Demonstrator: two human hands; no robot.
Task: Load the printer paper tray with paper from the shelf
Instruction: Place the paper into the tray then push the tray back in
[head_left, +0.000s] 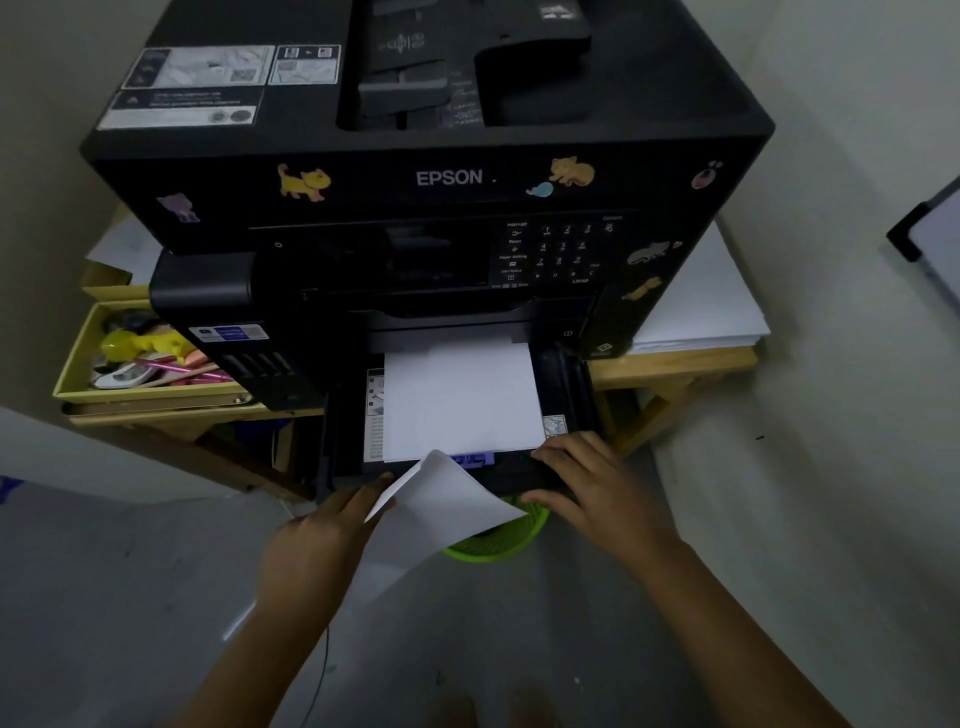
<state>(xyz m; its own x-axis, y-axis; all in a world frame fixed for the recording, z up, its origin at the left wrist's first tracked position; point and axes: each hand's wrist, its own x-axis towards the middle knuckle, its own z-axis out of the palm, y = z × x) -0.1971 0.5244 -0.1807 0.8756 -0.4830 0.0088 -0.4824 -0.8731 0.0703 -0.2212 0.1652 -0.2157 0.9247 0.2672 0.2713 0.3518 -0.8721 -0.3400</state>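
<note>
— Two hands at the printer (447, 176), both low at the pulled-out tray (563, 384). What is each doing?

— The left hand (317, 540) grips a loose white sheet (447, 504) by its left edge, fingers closed on it. The sheet hangs curled in front of the tray, not in it. The right hand (587, 483) rests on the tray's front right corner, fingers bent over the lip; whether it grips or only presses, I cannot tell.

— Reason for that arrangement?

— My reading: the right hand steadies the tray while the left keeps the sheet clear, or readies it to go in.

— Condition of the paper?

— A white stack (462, 400) lies flat in the tray, its far end under the printer body. It sits slightly askew, with a strip of the label on the tray floor showing along its left side. A blue guide (475, 459) shows at its near edge. No creases visible.

— Other stock?

— A further pile of white paper (696, 306) lies on the wooden stand (675, 364), right of the printer. A green basket (498, 540) sits below the tray.

— Status?

— Loading appears well advanced; tray not yet shut.
</note>
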